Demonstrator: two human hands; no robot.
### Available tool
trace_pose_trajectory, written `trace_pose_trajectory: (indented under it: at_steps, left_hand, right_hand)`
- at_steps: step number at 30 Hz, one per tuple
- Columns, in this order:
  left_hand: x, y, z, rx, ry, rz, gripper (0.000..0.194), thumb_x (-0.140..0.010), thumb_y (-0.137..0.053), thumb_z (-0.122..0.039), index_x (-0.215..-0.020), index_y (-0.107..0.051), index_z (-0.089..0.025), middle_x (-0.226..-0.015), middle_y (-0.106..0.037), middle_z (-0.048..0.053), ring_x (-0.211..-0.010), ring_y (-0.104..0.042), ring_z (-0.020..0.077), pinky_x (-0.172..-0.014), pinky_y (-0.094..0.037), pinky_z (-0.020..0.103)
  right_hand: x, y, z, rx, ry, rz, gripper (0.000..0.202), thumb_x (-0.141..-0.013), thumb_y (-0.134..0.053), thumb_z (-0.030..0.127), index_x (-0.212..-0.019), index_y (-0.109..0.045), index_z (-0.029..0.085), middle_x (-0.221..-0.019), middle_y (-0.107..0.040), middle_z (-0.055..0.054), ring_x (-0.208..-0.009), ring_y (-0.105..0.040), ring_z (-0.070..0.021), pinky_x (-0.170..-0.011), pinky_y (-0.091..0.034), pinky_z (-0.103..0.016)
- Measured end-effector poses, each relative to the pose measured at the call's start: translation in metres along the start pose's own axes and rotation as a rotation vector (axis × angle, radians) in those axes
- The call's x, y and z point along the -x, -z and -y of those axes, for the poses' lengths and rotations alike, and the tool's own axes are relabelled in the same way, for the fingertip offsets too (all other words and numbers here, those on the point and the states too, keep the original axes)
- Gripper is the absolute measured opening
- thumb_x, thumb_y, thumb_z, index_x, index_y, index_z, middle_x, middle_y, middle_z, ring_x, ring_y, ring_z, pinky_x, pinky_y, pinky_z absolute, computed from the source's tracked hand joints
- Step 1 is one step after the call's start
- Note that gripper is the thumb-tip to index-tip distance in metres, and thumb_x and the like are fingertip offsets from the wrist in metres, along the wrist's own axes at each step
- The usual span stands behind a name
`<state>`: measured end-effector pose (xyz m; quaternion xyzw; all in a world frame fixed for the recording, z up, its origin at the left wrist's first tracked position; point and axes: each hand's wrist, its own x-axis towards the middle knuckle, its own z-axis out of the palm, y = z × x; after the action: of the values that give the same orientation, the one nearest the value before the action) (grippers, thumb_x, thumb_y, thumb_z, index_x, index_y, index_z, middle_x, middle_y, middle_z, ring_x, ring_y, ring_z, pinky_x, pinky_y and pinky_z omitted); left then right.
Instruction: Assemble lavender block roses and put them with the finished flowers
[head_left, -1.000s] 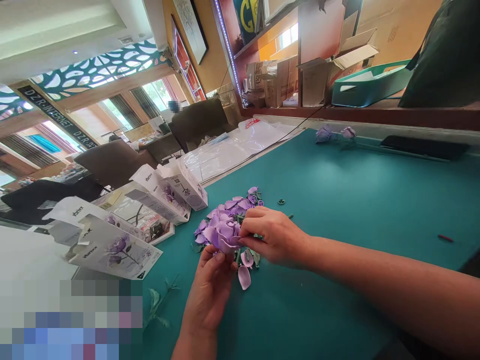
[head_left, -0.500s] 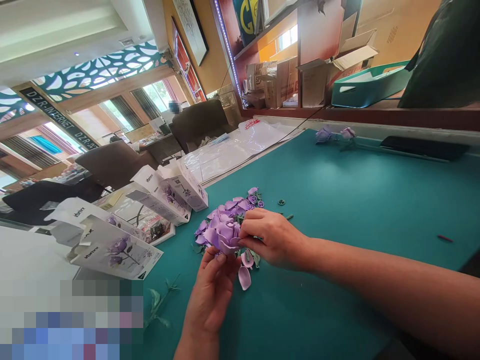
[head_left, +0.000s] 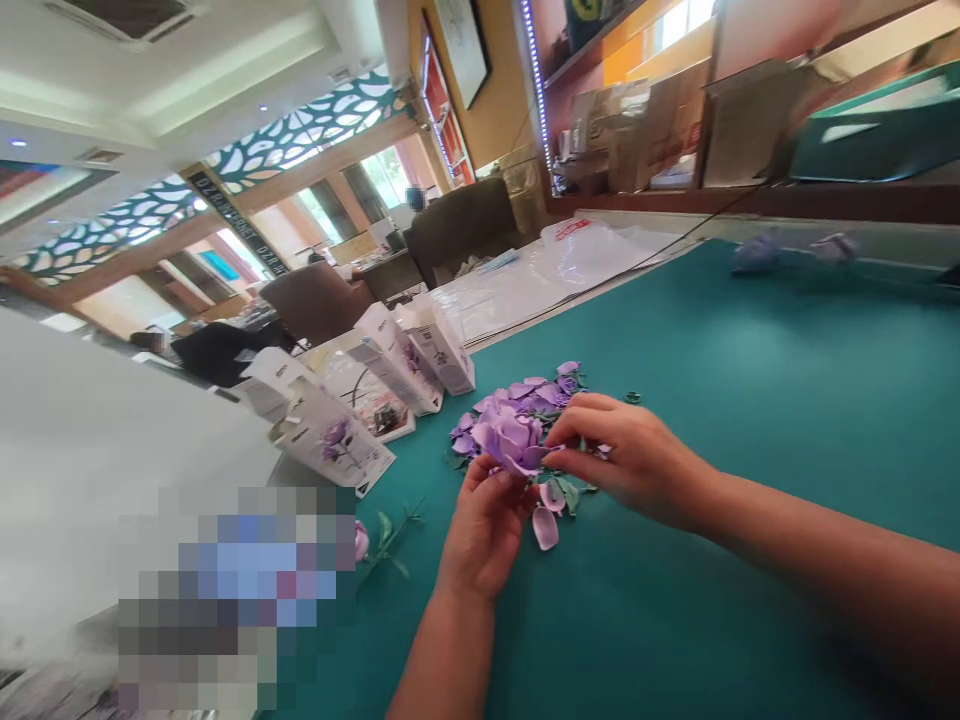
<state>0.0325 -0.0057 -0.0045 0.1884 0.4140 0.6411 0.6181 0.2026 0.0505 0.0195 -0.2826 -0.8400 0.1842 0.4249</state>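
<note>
A purple artificial rose [head_left: 511, 438] with several spread petals is held up by my left hand [head_left: 489, 520], whose fingers close round its base from below. At the flower's right edge, my right hand [head_left: 630, 450] pinches a petal, thumb against index finger. Whether that petal is joined to the rose I cannot tell. Just behind the flower lies a pile of loose purple petals [head_left: 529, 388] mixed with green parts. Pale pink petals [head_left: 546, 528] and a green leaf [head_left: 571, 497] rest on the table below my right hand.
White cartons with rose pictures [head_left: 341, 440] stand open along the left. A leafy green stem [head_left: 388, 545] lies near the left edge of the teal tabletop [head_left: 675, 620]. A small green ring [head_left: 633, 397] sits beyond my right hand. Blurred purple roses [head_left: 757, 250] are at the back right.
The view has swung left, so everything sits farther right in the picture. My right hand has drawn slightly away from the rose, and a petal edge now shows at its fingertips.
</note>
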Motion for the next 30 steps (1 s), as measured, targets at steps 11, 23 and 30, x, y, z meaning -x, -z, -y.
trace_pose_trajectory:
  at_steps: [11,23,30]
  left_hand:
    - [-0.006,0.010,-0.009,0.019,-0.120,0.032,0.037,-0.052,-0.082,-0.015,-0.082,-0.061,-0.021,-0.077,-0.065,-0.004,-0.067,-0.059,0.0091,-0.067,-0.047,0.025]
    - [-0.006,0.013,-0.014,0.009,-0.158,0.081,0.037,-0.052,-0.082,-0.018,-0.084,-0.063,-0.022,-0.079,-0.065,-0.003,-0.070,-0.058,0.0110,-0.066,-0.044,0.026]
    - [-0.005,0.014,-0.015,0.006,-0.154,0.080,0.038,-0.052,-0.083,-0.019,-0.085,-0.063,-0.021,-0.079,-0.064,-0.003,-0.070,-0.058,0.0109,-0.066,-0.044,0.027]
  right_hand:
    - [-0.004,-0.002,-0.006,-0.298,-0.326,-0.018,0.039,-0.084,-0.050,0.052,-0.104,-0.060,0.020,-0.092,-0.060,-0.008,-0.075,-0.058,-0.0185,-0.058,-0.048,-0.029]
    - [0.002,-0.013,-0.007,-0.347,-0.341,0.050,0.048,-0.084,-0.049,0.057,-0.120,-0.053,0.024,-0.111,-0.061,-0.011,-0.086,-0.060,-0.0224,-0.066,-0.053,-0.032]
    - [0.003,-0.018,-0.008,-0.370,-0.336,0.079,0.051,-0.084,-0.050,0.057,-0.124,-0.050,0.026,-0.110,-0.060,-0.010,-0.082,-0.060,-0.0203,-0.061,-0.052,-0.030]
